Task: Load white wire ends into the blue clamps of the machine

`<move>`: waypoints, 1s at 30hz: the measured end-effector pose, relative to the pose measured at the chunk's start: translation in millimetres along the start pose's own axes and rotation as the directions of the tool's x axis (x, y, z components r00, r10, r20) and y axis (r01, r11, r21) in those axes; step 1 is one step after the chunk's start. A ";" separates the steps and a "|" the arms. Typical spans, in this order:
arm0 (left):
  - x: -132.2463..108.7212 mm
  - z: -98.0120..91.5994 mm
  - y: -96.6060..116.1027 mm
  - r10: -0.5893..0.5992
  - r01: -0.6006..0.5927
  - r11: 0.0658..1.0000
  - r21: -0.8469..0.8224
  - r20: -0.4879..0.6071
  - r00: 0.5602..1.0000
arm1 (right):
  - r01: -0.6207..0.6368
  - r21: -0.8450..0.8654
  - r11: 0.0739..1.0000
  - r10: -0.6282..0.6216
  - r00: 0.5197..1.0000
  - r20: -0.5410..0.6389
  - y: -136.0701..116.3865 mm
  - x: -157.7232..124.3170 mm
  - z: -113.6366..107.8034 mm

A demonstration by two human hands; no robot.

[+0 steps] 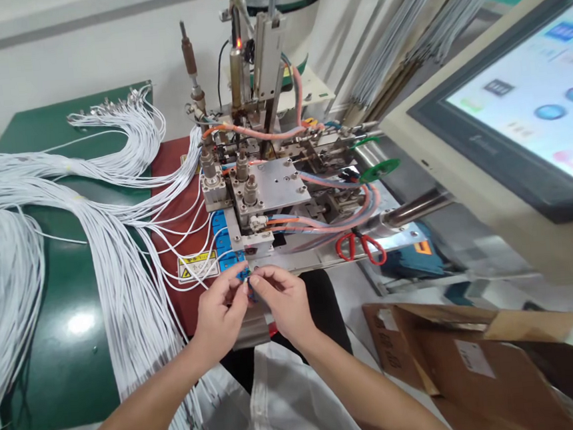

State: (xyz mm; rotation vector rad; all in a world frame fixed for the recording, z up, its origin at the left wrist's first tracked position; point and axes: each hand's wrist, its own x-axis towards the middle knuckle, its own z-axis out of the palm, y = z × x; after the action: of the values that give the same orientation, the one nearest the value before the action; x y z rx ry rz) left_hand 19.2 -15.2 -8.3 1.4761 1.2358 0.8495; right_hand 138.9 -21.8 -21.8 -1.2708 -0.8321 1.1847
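The left hand and the right hand are pinching a small blue plastic connector between narrowed fingertips, just in front of the grey metal bench machine. The piece is looking light, rigid and easy to fumble, so gripping its sides is probably serving better than pulling on the thin, floppy white wires.

Machine plate: bare metal, brushed, dull sheen. Table mat: green, smooth, glossy, catches lamp glare. White wires: matt plastic sheath. Blue piece: smooth plastic. Scissors: red plastic handles. Box: brown cardboard, matt, rough-edged. Screen: glossy.
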 end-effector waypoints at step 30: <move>10.3 -11.5 -2.5 -0.020 0.009 0.945 0.328 0.029 0.999 | 0.385 -0.443 0.810 -0.360 0.922 0.142 7.6 13.0 -19.5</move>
State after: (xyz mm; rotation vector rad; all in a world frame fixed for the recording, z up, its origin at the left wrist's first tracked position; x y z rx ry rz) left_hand 10.2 -2.4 -8.5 1.7338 1.4120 0.6272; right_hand 159.1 -15.1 -34.3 -1.3727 -1.3961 0.7192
